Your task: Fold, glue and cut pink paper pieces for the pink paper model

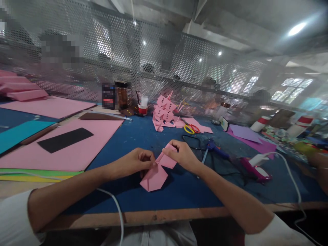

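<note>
Between my two hands is a folded pink paper piece (155, 177), with two wide angular lobes joined at a narrow middle. My left hand (140, 160) pinches it near that middle, thumb on top and the other fingers partly behind the paper. My right hand (183, 155) is closed on the upper right lobe, its fingertips along the top edge. The paper is tilted just above the blue table surface (107, 194). Beyond it stands a cluster of folded pink paper shapes with black dots (164, 111).
Scissors (191, 128) with yellow and red handles lie behind my hands. At right are a blue glue gun (216, 148), a pink power strip (256, 171) and purple sheets (248, 135). Pink sheets (102, 143) with a black strip (65, 139) spread left. A perforated metal screen (153, 54) rises behind.
</note>
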